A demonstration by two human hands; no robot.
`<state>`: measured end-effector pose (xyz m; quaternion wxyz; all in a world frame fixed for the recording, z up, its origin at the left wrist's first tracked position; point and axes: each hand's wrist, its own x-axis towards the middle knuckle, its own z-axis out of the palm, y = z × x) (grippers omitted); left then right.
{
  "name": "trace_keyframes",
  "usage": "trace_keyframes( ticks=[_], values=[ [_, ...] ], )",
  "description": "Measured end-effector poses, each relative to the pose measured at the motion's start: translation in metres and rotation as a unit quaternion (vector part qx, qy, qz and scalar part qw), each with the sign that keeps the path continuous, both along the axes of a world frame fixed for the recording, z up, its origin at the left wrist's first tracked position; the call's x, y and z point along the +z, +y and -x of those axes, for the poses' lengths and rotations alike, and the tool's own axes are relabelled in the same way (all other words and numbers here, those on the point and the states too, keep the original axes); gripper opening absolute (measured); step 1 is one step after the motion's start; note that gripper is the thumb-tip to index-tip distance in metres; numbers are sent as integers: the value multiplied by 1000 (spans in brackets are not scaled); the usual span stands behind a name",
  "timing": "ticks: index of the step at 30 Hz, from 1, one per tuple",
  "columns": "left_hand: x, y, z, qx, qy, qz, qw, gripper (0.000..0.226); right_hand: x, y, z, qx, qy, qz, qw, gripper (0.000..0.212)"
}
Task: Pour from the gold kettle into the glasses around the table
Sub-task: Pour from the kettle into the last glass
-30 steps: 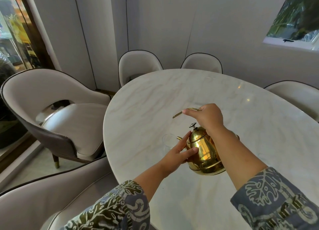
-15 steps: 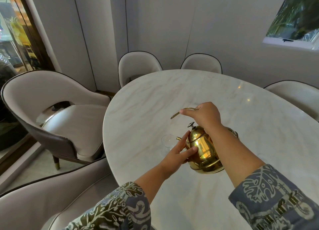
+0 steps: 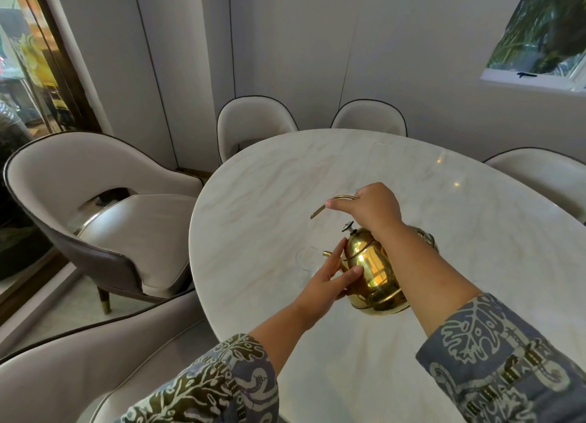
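Marble table (image 3: 364,168), oval, takes up most of my view; pale chairs (image 3: 104,219) ring it, pushed in close. Bare top apart from the working cluster near my edge.

Gold kettle (image 3: 371,272) is lifted off the tabletop and tipped to my left. Its long axis, base to lid knob, leans up and left, base toward the lower right. The short spout points left, its tip right over the rim of the glass (image 3: 308,265). I judge this the pouring step in hand; I see no stream, and can't tell if the glass holds any liquid.

My right hand (image 3: 372,208) is closed around the top of the arched handle (image 3: 329,204), thumb laid along it. Holding that high lets the kettle body hang below the grip and pivot, which I read as the way tilt is being set.

My left hand (image 3: 331,278) is spread flat, fingers extended, pressed against the kettle's left flank beneath the spout. It grips nothing; it looks like a brace, steadying the swing and steering the spout at the glass.

The glass stands upright on the marble, just left of the kettle, partly behind my left fingers. It is clear and hard to see. No other glasses are discernible from here.

Lid knob (image 3: 348,226) sits in place, tilted with the body.
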<state>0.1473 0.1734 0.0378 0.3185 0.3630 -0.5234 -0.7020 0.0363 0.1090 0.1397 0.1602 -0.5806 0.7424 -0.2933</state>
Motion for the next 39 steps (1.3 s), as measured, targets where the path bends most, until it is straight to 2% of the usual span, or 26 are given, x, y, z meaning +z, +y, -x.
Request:
trace_keyframes(
  ticks=[39],
  values=[
    [6, 6, 5, 29, 14, 2, 999, 67, 18, 1, -10, 25, 74, -35, 996, 64]
  ],
)
